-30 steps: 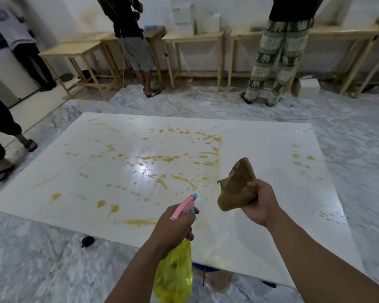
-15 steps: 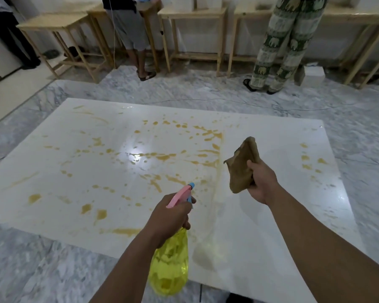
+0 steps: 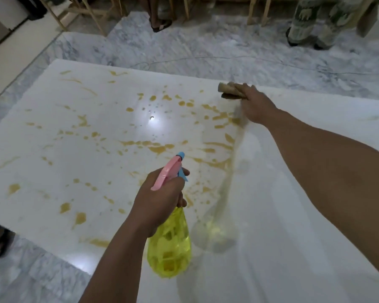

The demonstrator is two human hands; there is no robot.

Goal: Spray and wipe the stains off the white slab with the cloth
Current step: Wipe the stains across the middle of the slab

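Cloth (image 3: 230, 90) now down on slab (image 3: 315, 193)

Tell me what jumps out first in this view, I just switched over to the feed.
The big white slab fills the view, spattered with orange-brown stains across its left and middle, while its right part looks mostly clean. In the foreground the left hand grips a yellow spray bottle with a pink trigger head, aimed at the stains. At the slab's far edge the right hand holds a brown cloth on the surface.
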